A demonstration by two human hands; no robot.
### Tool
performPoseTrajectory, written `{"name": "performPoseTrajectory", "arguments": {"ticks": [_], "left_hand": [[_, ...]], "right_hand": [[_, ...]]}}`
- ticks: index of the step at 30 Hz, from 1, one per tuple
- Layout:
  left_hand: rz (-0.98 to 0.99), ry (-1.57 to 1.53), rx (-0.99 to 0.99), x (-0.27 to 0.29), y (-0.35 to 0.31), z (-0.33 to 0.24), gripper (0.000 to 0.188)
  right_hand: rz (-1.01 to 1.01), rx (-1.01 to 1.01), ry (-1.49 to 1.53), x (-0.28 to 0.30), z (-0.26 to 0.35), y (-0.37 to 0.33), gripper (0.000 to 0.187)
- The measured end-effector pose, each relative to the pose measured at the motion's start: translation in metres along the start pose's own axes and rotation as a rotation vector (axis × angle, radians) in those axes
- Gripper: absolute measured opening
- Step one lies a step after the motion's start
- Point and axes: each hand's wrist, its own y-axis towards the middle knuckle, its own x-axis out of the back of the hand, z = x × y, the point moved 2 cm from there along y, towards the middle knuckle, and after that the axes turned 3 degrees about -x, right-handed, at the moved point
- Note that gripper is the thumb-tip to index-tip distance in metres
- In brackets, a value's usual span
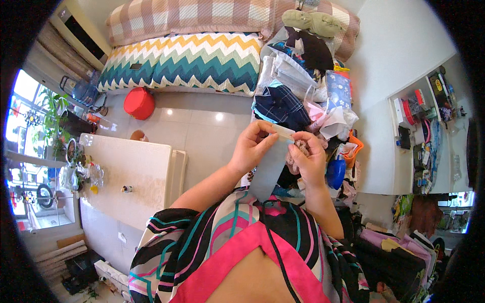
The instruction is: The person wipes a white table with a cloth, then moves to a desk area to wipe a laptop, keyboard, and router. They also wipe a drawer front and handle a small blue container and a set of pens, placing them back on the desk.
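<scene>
A grey-blue strip of cloth [269, 172] hangs between my hands and drapes down to my lap. Its upper end, which looks cream and folded over, is stretched between my fingertips. My left hand [252, 145] pinches this end from the left, thumb against fingers. On the other side my right hand [311, 157] is closed on the same end with thumb and forefinger. A crumpled pinkish-beige textured cloth [294, 162] shows beside the right fingers; whether the hand touches it I cannot tell. Dark plaid clothing [283, 105] lies just beyond both hands.
Clothes and bags are heaped ahead and to the right, with a blue bowl-like object [335, 174] among them. A chevron-covered sofa [202, 60] stands beyond, near a red stool [139, 103]. At left is a white table [129, 171] with a small bottle [127, 189]. Shelves [404, 146] stand right.
</scene>
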Motion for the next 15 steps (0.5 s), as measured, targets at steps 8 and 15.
{"name": "performPoseTrajectory", "arguments": {"ticks": [8,15], "left_hand": [[-0.006,-0.046,0.018,0.013,-0.010,0.025,0.010],[-0.050,-0.122,0.141,0.010,-0.027,0.025,0.010]], "right_hand": [[0.152,-0.147,0.100,-0.003,-0.003,-0.008,0.024],[0.145,-0.232,-0.055,0.012,-0.017,-0.010,0.021]]}}
